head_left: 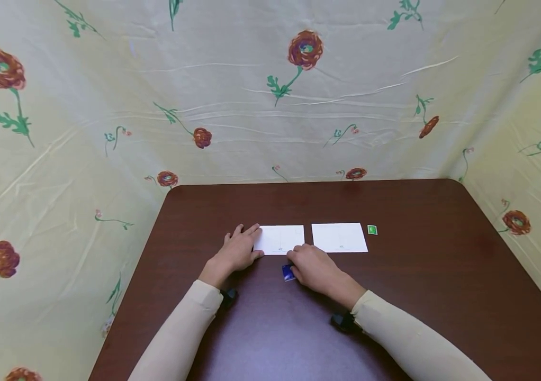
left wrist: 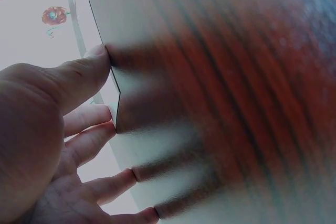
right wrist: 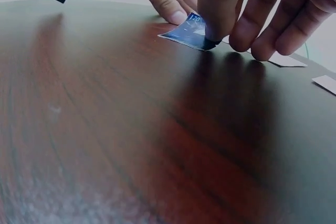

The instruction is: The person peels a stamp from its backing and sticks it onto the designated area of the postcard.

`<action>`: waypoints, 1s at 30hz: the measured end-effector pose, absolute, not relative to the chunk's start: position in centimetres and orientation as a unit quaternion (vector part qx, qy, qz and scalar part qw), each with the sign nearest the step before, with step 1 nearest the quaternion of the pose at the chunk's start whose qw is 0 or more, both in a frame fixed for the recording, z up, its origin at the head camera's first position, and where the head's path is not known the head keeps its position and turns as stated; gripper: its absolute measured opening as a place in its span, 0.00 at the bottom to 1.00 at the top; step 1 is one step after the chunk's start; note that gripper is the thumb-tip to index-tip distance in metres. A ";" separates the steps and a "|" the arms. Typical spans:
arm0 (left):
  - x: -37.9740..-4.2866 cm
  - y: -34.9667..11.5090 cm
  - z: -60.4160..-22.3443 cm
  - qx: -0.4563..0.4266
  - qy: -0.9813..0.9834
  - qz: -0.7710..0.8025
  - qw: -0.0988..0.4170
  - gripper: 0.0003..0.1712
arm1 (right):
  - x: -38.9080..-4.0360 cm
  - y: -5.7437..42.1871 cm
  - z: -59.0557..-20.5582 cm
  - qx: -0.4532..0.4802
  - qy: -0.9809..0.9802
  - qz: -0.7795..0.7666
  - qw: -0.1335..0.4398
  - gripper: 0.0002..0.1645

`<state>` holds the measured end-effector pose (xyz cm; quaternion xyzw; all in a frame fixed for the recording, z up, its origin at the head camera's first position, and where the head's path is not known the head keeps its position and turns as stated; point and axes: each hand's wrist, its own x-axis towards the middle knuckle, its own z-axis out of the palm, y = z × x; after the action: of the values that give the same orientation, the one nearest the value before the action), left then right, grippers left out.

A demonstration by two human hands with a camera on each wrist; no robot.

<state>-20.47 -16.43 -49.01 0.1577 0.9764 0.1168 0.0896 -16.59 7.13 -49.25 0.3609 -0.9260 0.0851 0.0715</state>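
Note:
In the head view, my left hand [head_left: 237,252] rests with spread fingers on the left end of a white postcard [head_left: 282,239]. The left wrist view has its thumb and fingertips along that card's edge [left wrist: 93,14]. Just below this card, my right hand [head_left: 315,270] pinches a small blue stamp [head_left: 288,273] by its right side. Seen from the right wrist, the stamp [right wrist: 184,34] looks slightly bent and tilted up, marked "120", with my thumb at its edge. The other right fingers are bent down toward the tabletop.
A second white postcard [head_left: 339,238] lies to the right of the first, with a narrow gap between. Beyond its right edge is a small green stamp [head_left: 372,229]. All lie on a brown wooden table [head_left: 418,275], with flowered cloth [head_left: 232,69] hanging around it.

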 end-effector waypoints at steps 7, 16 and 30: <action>-20.5 -16.4 -48.9 0.157 0.976 0.117 0.091 0.40 | -16.9 7.3 -48.6 0.358 -0.925 0.112 0.066 0.06; -20.6 -16.3 -48.9 0.158 0.977 0.112 0.094 0.40 | -17.2 7.8 -46.4 0.349 -0.924 0.138 0.074 0.07; -20.4 -16.4 -48.9 0.158 0.976 0.120 0.090 0.40 | -18.2 8.1 -44.6 0.324 -0.930 0.152 0.084 0.06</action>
<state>-20.35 -16.37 -48.93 0.1576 0.9760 0.1205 0.0900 -18.24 8.08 -44.63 0.3236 -0.9302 0.1519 0.0837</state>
